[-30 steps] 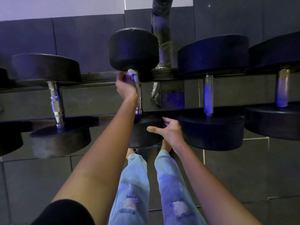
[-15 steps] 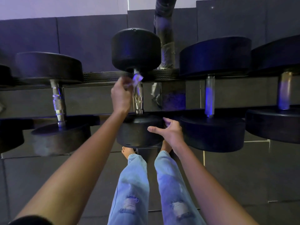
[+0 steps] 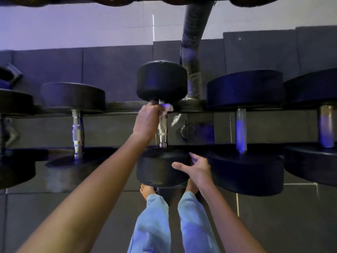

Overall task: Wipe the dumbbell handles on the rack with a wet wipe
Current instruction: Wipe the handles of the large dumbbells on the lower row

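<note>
Dumbbell handle (image 3: 162, 128) sits on the rack (image 3: 124, 106), your left hand (image 3: 146, 121) clamped round its far end over the mostly hidden wet wipe (image 3: 166, 109), your right hand (image 3: 197, 169) gripping the near head (image 3: 156, 169), fingers (image 3: 193, 156) partly lost in the tight gap to its neighbour (image 3: 244, 170).

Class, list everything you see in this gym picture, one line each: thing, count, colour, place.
dumbbells: five, black heads with silver handles, side by side on the rack; end ones cut off
rack: one, dark, across the middle
wet wipe: one, white, far end of the centre dumbbell's handle
pipe: one, dark, wall behind
jeans: one pair, light blue, bottom centre
left hand: one, gripping the wet wipe on that handle
right hand: one, cupping the centre dumbbell's near head
</note>
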